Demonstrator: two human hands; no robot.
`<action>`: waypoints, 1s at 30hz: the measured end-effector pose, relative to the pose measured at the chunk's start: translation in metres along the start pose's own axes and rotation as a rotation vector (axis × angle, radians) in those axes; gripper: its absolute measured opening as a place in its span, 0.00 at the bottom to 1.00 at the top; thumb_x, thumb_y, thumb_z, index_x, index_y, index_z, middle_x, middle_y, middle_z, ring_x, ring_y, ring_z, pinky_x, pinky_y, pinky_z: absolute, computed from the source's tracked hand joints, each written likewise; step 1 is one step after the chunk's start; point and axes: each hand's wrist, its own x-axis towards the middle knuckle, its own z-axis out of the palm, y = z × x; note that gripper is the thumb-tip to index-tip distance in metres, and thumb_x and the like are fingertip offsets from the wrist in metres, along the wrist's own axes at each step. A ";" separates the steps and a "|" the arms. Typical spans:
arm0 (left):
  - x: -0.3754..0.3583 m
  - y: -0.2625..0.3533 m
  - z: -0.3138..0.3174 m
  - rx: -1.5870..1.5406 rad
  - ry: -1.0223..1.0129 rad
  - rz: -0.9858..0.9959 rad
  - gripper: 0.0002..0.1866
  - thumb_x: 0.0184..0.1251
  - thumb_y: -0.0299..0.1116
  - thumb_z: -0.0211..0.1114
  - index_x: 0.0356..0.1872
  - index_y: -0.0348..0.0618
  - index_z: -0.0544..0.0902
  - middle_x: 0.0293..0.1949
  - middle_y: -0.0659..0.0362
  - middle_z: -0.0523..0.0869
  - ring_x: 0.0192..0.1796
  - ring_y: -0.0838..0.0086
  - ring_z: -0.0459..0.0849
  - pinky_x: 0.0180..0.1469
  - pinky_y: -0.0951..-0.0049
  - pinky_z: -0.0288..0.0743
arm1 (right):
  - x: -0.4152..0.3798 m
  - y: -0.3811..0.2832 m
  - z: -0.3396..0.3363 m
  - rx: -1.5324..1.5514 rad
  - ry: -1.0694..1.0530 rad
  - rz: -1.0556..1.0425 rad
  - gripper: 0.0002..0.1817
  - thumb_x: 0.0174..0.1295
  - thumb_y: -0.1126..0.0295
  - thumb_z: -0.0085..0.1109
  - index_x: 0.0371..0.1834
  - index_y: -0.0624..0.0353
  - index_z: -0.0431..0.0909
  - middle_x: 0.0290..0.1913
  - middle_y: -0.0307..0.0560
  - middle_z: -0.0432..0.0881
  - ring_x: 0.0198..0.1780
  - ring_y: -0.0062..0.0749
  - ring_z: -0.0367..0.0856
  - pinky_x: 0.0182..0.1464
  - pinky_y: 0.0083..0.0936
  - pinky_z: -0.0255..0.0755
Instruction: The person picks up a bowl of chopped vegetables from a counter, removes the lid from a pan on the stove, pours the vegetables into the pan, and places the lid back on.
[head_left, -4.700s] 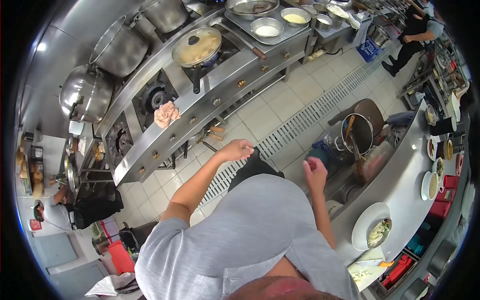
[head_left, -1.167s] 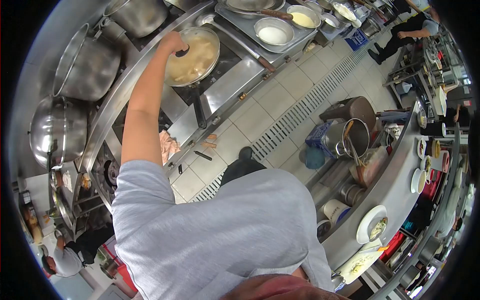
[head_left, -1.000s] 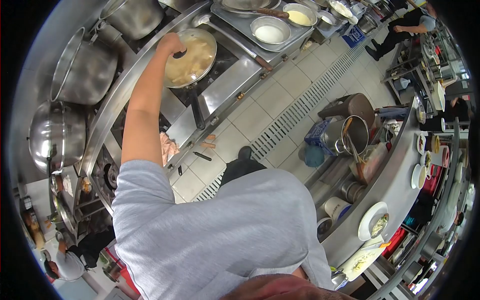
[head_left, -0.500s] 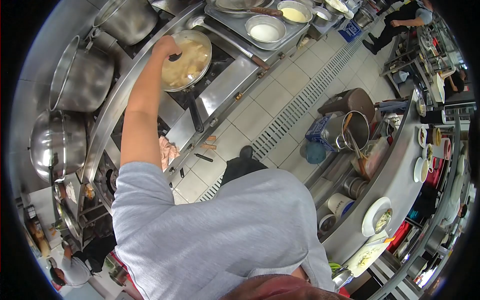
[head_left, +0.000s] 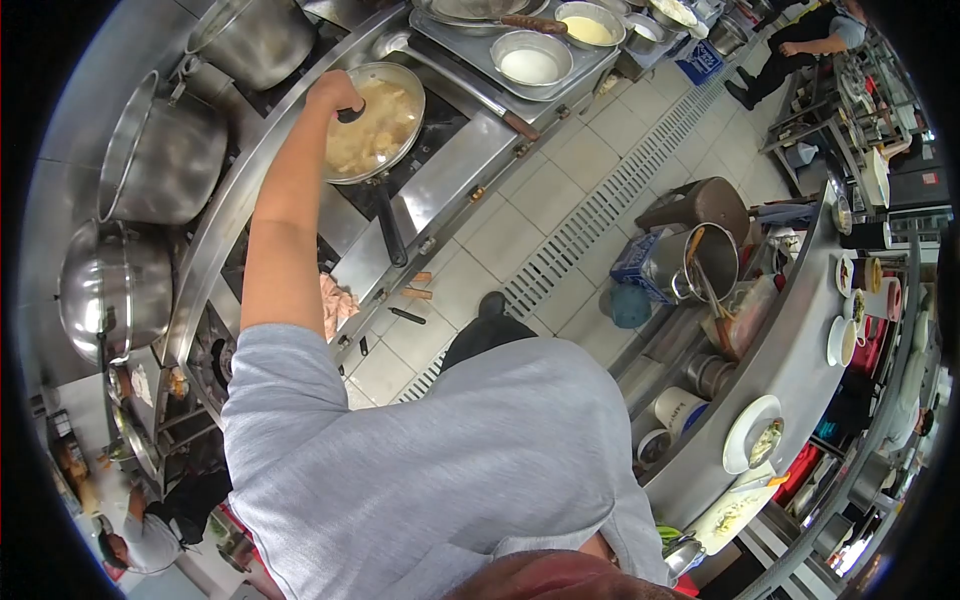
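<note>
My left hand (head_left: 334,94) reaches out at the upper left, fingers closed around a small black knob (head_left: 350,114). The knob appears to belong to a hazy see-through lid (head_left: 385,105) over a frying pan (head_left: 421,120) on the stove. Pale yellowish pieces in light liquid show inside the pan. The pan's black handle (head_left: 390,225) points back towards me, with no hand on it. My right hand is out of view. A long-handled ladle (head_left: 460,85) lies beyond the pan.
Large steel pots (head_left: 165,150) stand left of the pan. Beyond it, a tray (head_left: 545,93) carries bowls of white and yellow liquid. A pink cloth (head_left: 338,305) lies by the stove edge. On my right, a steel counter (head_left: 790,370) holds plates. A co-worker (head_left: 800,50) stands far right.
My left hand stays in nearly the same spot on the black knob. Bright glare over the pan has faded. A co-worker at the lower left has shifted an arm.
</note>
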 end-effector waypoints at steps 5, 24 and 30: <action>0.000 -0.003 -0.004 0.046 -0.043 0.027 0.25 0.42 0.46 0.80 0.31 0.30 0.88 0.28 0.45 0.89 0.29 0.58 0.89 0.34 0.62 0.84 | 0.002 0.001 0.000 -0.006 -0.015 -0.006 0.16 0.62 0.60 0.59 0.40 0.61 0.87 0.37 0.57 0.88 0.39 0.44 0.88 0.43 0.41 0.78; 0.030 -0.034 -0.011 0.204 0.169 0.262 0.31 0.43 0.52 0.81 0.43 0.37 0.86 0.41 0.47 0.89 0.45 0.54 0.88 0.48 0.58 0.81 | 0.011 -0.006 -0.010 -0.058 -0.062 -0.031 0.16 0.62 0.59 0.59 0.39 0.60 0.88 0.36 0.56 0.89 0.39 0.45 0.88 0.44 0.42 0.78; -0.049 0.060 -0.066 0.169 0.408 0.730 0.25 0.61 0.52 0.70 0.47 0.39 0.83 0.42 0.47 0.88 0.46 0.52 0.86 0.48 0.56 0.79 | -0.006 -0.016 -0.007 -0.066 -0.041 -0.084 0.15 0.62 0.59 0.59 0.39 0.59 0.88 0.36 0.55 0.89 0.39 0.45 0.88 0.44 0.42 0.79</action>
